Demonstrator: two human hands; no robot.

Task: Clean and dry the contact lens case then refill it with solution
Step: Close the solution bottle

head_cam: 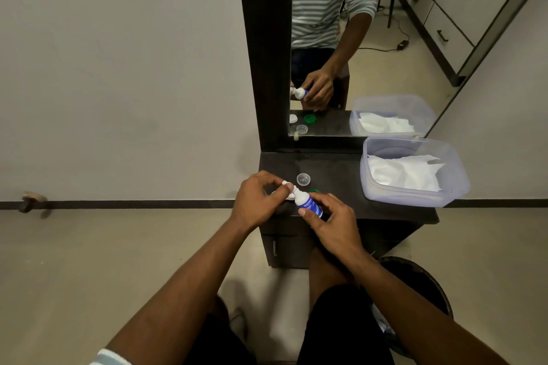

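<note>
My right hand (332, 219) grips a small white solution bottle with a blue label (308, 203), tilted with its nozzle toward the left. My left hand (256, 201) pinches a small white object (287, 185) right at the bottle's tip; I cannot tell if it is the case or a cap. A clear round cap (303, 179) lies on the dark dresser top (341, 169) just behind the hands. A green cap (313, 191) peeks out behind the bottle.
A translucent plastic tub (462, 184) holding white tissues stands on the dresser's right side. A mirror (370, 38) rises behind the dresser. A dark round bin (427, 284) stands on the floor at the lower right.
</note>
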